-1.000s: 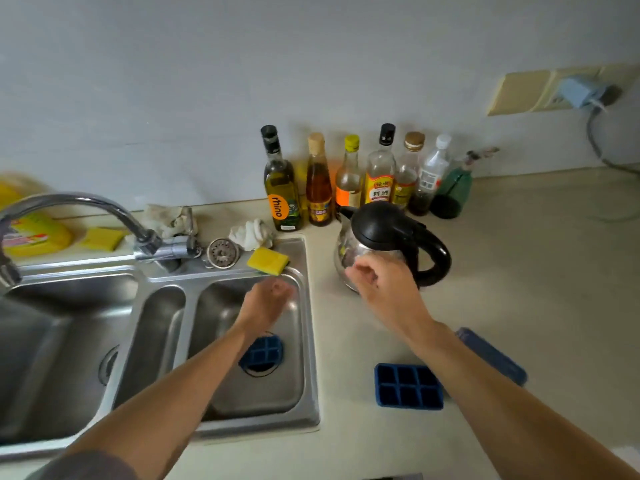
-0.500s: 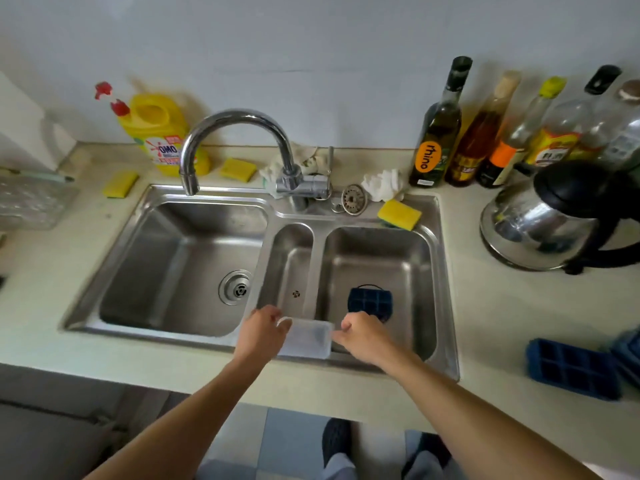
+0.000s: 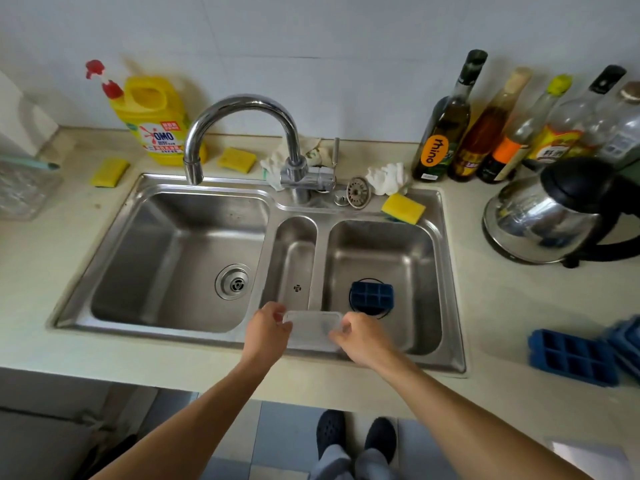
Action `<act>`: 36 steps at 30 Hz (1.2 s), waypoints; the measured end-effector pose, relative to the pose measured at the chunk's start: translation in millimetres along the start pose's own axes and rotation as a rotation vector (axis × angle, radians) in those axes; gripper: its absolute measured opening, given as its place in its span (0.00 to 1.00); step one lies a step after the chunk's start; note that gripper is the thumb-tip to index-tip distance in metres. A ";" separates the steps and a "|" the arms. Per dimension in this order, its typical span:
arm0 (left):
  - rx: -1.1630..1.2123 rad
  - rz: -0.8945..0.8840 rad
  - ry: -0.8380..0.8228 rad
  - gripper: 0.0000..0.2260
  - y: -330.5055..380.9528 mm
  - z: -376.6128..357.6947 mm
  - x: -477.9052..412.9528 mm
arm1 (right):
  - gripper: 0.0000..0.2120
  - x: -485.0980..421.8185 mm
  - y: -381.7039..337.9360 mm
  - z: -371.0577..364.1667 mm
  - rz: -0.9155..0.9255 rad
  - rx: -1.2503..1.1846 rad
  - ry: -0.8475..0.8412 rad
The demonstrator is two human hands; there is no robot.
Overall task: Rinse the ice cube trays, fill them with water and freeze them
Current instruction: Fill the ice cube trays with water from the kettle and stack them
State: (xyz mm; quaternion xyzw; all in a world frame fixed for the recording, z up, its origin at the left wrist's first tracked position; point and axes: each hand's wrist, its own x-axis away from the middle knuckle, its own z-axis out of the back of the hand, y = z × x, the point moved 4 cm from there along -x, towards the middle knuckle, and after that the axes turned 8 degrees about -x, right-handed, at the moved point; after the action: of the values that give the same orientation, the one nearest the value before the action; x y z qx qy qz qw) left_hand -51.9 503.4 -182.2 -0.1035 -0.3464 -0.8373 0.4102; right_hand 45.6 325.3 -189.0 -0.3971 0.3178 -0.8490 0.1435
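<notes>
My left hand (image 3: 268, 327) and my right hand (image 3: 360, 336) hold a clear plastic tray lid (image 3: 311, 329) by its two ends over the front edge of the sink (image 3: 446, 278). A small blue ice cube tray (image 3: 372, 295) lies on the drain of the right basin. Another blue ice cube tray (image 3: 573, 355) sits on the counter at the right, with more blue tray parts (image 3: 628, 341) beside it at the frame edge. The chrome tap (image 3: 242, 133) points its spout over the left basin; no water runs.
A steel kettle (image 3: 554, 216) stands on the counter right of the sink, bottles (image 3: 446, 123) behind it along the wall. A yellow detergent jug (image 3: 156, 119), yellow sponges (image 3: 403, 207), rags and a sink strainer (image 3: 358, 192) lie around the tap.
A second ago my left hand was in the right basin and my right hand at the kettle. Both now hold the clear lid at the sink's front edge, and my view has swung left.
</notes>
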 end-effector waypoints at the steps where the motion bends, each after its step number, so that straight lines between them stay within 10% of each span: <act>1: 0.031 0.010 0.004 0.14 4.3 0.0 -1.2 | 0.11 1.0 2.1 5.9 0.005 -0.028 0.017; 16: 0.022 -0.125 -0.171 0.10 132.4 -75.8 -45.8 | 0.14 -33.8 89.9 102.9 -0.135 -0.366 0.293; 36: -0.424 -0.207 -0.351 0.03 112.7 -170.9 -163.1 | 0.08 -150.4 147.5 48.8 -0.390 -0.340 0.359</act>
State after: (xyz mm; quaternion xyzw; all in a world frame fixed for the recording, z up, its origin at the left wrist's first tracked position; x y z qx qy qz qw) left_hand 157.3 442.3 -327.3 -0.2942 -0.2382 -0.8976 0.2258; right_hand 178.4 267.4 -349.6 -0.3127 0.3935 -0.8516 -0.1488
